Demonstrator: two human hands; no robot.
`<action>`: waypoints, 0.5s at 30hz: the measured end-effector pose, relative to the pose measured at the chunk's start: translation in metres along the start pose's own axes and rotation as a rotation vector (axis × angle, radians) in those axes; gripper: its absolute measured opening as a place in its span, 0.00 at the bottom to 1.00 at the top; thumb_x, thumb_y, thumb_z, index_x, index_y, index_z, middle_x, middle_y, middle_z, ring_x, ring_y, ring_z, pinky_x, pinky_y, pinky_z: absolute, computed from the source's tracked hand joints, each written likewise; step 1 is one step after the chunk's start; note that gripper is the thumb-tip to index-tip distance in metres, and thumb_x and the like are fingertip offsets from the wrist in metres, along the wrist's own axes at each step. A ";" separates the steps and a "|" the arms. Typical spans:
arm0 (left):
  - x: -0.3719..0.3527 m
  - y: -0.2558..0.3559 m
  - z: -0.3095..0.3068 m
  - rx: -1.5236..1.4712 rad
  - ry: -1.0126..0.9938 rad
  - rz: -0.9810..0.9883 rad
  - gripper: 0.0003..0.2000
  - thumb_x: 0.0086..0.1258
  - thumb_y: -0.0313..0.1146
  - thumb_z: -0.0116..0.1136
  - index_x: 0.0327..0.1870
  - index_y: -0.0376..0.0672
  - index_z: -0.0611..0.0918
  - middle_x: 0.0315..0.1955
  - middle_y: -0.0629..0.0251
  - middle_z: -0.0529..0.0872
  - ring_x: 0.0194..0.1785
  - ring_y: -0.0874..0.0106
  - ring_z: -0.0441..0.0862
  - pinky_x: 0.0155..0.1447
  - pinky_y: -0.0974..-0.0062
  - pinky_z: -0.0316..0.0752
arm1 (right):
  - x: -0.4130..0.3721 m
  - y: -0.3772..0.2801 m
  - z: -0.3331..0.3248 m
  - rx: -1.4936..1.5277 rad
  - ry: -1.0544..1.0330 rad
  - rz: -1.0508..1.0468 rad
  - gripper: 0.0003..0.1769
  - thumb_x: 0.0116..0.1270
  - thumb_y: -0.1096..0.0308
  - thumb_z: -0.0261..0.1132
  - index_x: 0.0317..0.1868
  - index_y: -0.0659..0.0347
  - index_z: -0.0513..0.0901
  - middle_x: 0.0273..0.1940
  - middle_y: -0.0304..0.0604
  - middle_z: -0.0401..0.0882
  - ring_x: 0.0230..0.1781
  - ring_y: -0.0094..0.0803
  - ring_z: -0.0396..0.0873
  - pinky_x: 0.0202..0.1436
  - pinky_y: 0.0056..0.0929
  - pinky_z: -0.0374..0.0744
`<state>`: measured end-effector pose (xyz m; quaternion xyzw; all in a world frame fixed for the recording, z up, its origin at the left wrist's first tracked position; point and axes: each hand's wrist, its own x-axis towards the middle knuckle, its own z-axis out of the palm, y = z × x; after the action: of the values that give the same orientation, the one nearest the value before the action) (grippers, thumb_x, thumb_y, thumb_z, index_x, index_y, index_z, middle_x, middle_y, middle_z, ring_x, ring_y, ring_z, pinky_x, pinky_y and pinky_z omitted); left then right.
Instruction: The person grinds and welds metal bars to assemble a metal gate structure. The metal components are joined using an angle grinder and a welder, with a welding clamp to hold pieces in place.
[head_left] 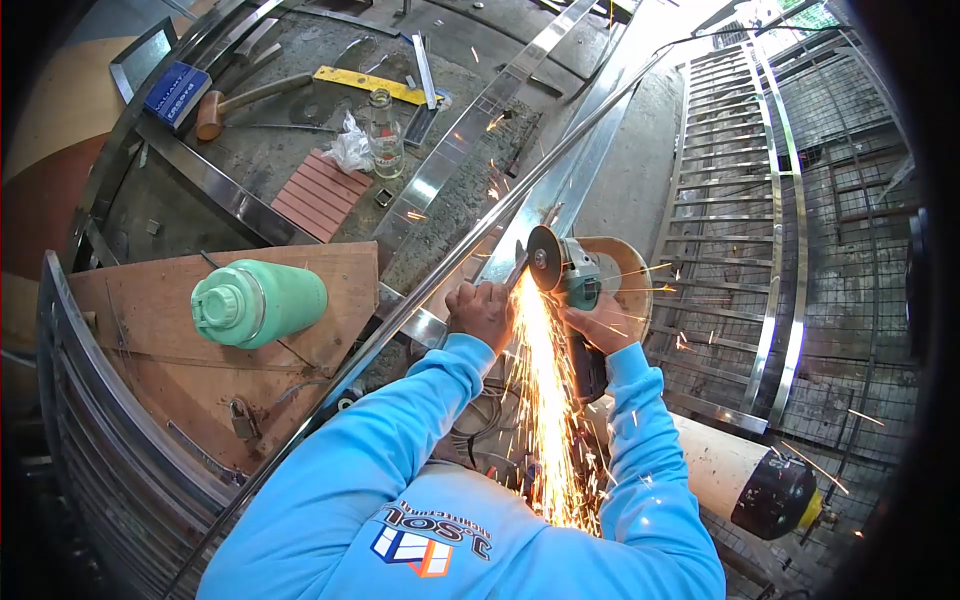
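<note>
My right hand (600, 322) is wrapped round an angle grinder (580, 276), partly hiding its body. The grinder's dark disc (545, 258) faces left, and a thick stream of orange sparks (545, 390) pours down from it towards my lap. Pinched in my left hand (482, 312) is a narrow dark metal piece (519, 264), its upper end against or very near the disc's left edge. My fingers cover its lower part, so its full shape is hidden. A long shiny metal tube (480, 225) runs diagonally just past my left hand.
A green bottle (258, 303) stands on a wooden board (340, 262) to the left. Beyond lie a mallet (212, 115), a blue box (177, 95), a yellow ruler (370, 85) and a glass bottle (385, 135). A slatted metal frame (725, 219) and a gas cylinder (725, 470) are on the right.
</note>
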<state>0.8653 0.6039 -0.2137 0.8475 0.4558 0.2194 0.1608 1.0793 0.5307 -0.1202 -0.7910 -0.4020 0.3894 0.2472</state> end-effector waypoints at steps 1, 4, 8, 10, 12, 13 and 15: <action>0.000 0.000 0.000 0.008 -0.016 -0.003 0.10 0.68 0.43 0.63 0.41 0.48 0.82 0.38 0.66 0.84 0.47 0.57 0.78 0.54 0.50 0.67 | 0.005 0.014 0.002 0.045 -0.002 -0.023 0.33 0.55 0.57 0.80 0.57 0.66 0.82 0.50 0.50 0.88 0.48 0.38 0.85 0.57 0.37 0.80; 0.001 0.002 -0.002 0.010 -0.023 -0.005 0.10 0.69 0.43 0.62 0.41 0.49 0.81 0.39 0.66 0.84 0.47 0.57 0.78 0.54 0.50 0.67 | -0.007 -0.017 -0.001 0.079 0.008 0.050 0.33 0.55 0.57 0.80 0.57 0.66 0.82 0.50 0.49 0.88 0.48 0.37 0.84 0.57 0.35 0.80; 0.002 0.003 -0.011 -0.055 -0.001 0.001 0.09 0.68 0.42 0.64 0.42 0.49 0.81 0.39 0.66 0.84 0.47 0.57 0.78 0.54 0.50 0.67 | -0.002 -0.015 -0.003 -0.089 -0.003 0.104 0.31 0.56 0.58 0.79 0.57 0.66 0.82 0.49 0.47 0.88 0.47 0.36 0.85 0.56 0.34 0.80; 0.001 0.002 -0.007 -0.051 0.018 0.000 0.09 0.67 0.41 0.64 0.41 0.49 0.81 0.38 0.66 0.83 0.46 0.57 0.78 0.55 0.51 0.67 | 0.000 -0.001 0.000 0.046 -0.007 0.035 0.30 0.56 0.59 0.79 0.56 0.65 0.83 0.48 0.46 0.88 0.47 0.36 0.85 0.56 0.34 0.81; 0.002 0.002 -0.004 -0.042 0.030 0.001 0.09 0.65 0.40 0.65 0.39 0.49 0.81 0.37 0.66 0.83 0.46 0.58 0.78 0.55 0.51 0.67 | 0.001 -0.003 0.000 0.060 -0.007 0.022 0.29 0.56 0.60 0.78 0.55 0.65 0.83 0.47 0.46 0.89 0.46 0.35 0.85 0.55 0.34 0.81; 0.001 0.003 -0.004 -0.034 0.031 0.001 0.08 0.65 0.40 0.66 0.38 0.49 0.81 0.37 0.66 0.83 0.45 0.58 0.78 0.55 0.51 0.67 | 0.000 -0.013 -0.002 0.007 -0.007 0.044 0.29 0.56 0.60 0.78 0.55 0.65 0.83 0.46 0.46 0.89 0.45 0.35 0.85 0.55 0.34 0.81; 0.003 0.003 -0.004 -0.021 0.050 0.009 0.08 0.64 0.40 0.66 0.37 0.50 0.80 0.36 0.67 0.83 0.44 0.58 0.78 0.54 0.51 0.67 | 0.003 -0.020 -0.002 -0.015 0.020 0.058 0.28 0.56 0.60 0.78 0.55 0.66 0.83 0.45 0.46 0.89 0.44 0.34 0.85 0.54 0.34 0.82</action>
<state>0.8664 0.6048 -0.2083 0.8421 0.4535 0.2460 0.1571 1.0726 0.5439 -0.1060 -0.8081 -0.3793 0.3853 0.2338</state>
